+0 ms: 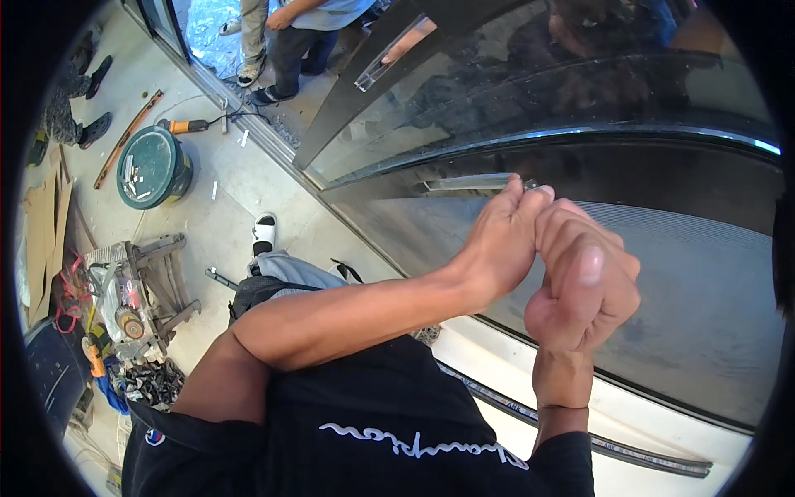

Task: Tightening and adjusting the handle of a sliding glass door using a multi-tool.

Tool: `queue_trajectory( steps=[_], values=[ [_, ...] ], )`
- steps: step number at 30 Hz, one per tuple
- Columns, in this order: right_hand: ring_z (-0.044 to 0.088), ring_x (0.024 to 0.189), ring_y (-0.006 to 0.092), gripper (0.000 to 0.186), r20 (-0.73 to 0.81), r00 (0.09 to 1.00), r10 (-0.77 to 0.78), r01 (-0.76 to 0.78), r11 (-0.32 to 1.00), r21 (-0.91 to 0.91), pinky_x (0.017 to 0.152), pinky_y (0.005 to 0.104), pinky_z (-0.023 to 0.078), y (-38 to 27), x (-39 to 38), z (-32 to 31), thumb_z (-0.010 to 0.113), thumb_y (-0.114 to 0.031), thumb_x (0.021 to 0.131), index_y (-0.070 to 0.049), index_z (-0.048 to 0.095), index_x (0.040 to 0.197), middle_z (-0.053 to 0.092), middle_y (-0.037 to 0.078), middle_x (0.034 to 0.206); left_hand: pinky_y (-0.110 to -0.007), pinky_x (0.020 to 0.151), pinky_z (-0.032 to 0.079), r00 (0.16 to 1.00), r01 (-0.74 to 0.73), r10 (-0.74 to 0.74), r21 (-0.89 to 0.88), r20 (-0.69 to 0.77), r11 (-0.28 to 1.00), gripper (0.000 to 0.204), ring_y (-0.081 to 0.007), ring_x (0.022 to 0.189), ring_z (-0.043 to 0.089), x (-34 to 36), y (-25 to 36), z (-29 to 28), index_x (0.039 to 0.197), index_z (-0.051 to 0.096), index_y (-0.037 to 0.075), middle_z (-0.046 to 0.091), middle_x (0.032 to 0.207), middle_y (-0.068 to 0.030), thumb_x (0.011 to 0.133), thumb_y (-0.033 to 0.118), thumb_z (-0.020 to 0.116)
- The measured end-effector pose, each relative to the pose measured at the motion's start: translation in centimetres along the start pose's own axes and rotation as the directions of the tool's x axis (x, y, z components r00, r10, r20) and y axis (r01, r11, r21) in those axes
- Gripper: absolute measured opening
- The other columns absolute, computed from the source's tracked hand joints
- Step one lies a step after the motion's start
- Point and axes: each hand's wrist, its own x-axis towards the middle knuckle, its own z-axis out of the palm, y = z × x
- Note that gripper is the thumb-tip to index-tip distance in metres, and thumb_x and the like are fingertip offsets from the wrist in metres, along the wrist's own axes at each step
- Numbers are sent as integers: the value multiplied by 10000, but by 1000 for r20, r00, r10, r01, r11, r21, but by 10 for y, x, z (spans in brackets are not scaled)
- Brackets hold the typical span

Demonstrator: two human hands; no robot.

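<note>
Both my hands are close together at the dark frame of a glass door panel [662,176]. My left hand [503,236] is closed, thumb and fingertips pinched at the right end of a long, shiny slot-shaped fitting [468,183] set in the frame. A small metallic bit shows at those fingertips, too small to name. My right hand [586,277] is curled into a fist right beside the left, its thumb lying over the fingers. Whatever it may grip is hidden.
A second dark panel has a similar slot [397,51]. A person [302,41] stands beyond the door track. On the floor are a green lidded bucket [149,166], an orange power tool [186,126] and a cluttered wooden stool [161,248]. Long dark strips [580,439] lie beside me.
</note>
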Motion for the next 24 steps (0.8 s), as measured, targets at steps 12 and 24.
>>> queue_trajectory(
  steps=[12, 24],
  values=[
    [340, 487, 168, 492, -48, 996, 75, -68, 989, 129, 521, 329, 356, -3, -2, 7, 475, -233, 962, -60, 268, 550, 336, 38, 516, -265, 931, 447, 999, -31, 31, -11, 9, 999, 444, -95, 965, 557, -4, -7, 6, 1238, 494, -34, 589, 1025, -50, 1066, 375, 491],
    [311, 468, 166, 394, 4, 997, 81, -76, 917, 392, 504, 359, 332, 22, 7, 4, 471, -98, 898, -76, 283, 552, 352, 45, 507, -346, 770, 456, 983, -119, 143, 192, -118, 974, 705, -154, 820, 486, 9, -18, 5, 1323, 363, -173, 507, 846, -91, 1051, 472, 453]
  ],
)
